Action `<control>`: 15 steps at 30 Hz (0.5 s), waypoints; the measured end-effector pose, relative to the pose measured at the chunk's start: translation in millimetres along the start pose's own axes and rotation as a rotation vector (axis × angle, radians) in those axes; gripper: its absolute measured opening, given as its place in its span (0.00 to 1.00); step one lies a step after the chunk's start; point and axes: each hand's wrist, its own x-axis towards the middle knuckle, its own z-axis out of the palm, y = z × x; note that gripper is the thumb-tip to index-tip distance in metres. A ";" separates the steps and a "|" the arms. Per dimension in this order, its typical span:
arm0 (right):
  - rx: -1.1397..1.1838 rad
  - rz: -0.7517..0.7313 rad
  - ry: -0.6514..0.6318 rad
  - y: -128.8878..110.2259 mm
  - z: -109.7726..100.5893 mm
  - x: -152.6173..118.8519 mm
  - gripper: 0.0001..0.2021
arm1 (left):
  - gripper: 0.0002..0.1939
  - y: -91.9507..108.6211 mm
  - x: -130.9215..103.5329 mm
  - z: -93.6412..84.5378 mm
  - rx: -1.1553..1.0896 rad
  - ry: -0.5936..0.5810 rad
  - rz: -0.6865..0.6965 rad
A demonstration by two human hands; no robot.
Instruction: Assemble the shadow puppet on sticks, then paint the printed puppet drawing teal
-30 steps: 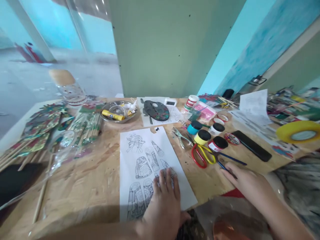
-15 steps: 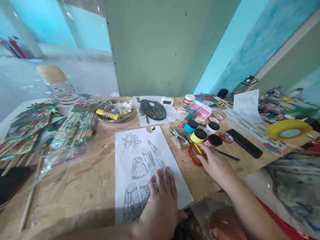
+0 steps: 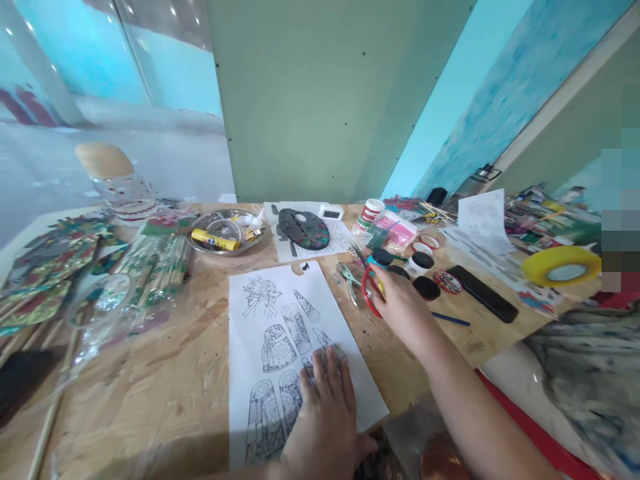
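A white sheet (image 3: 250, 333) printed with black outlined, patterned shapes lies at the front middle of the table. My left hand (image 3: 325, 407) rests flat on its lower right part, fingers spread. To the right, my right hand (image 3: 395, 297) is closed on red-handled scissors (image 3: 368, 293); the blades point up and away, over the paint jars. Metal pliers or a punch (image 3: 349, 283) lie just left of the scissors. Around the right hand stand a blue jar (image 3: 381, 258), a white jar (image 3: 420, 263) and a dark-lidded jar (image 3: 427, 288).
Behind the sheet are a metal bowl (image 3: 225, 248) and a dark palette (image 3: 304, 229). Decorated sticks (image 3: 155, 260) fill the left side. Farther right lie a black phone (image 3: 485, 293), a blue brush (image 3: 450, 319) and yellow tape (image 3: 560, 268).
My right hand has lifted the scissors and moved them left and away; the blades now show. My left hand stays on the sheet. The view has shifted slightly.
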 end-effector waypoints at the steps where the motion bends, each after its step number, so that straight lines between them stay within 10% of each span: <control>1: -0.029 -0.010 -0.057 -7.0 1.6 10.9 0.24 | 0.49 1.8 -0.3 2.1 0.009 -0.001 -0.006; 7: -0.008 -0.024 -0.114 -23.8 26.6 46.3 0.14 | 0.15 17.3 1.7 32.7 0.193 0.206 -0.149; 15: 0.056 -0.090 -0.033 -43.3 13.3 83.3 0.15 | 0.12 26.0 5.6 52.0 0.206 0.263 -0.186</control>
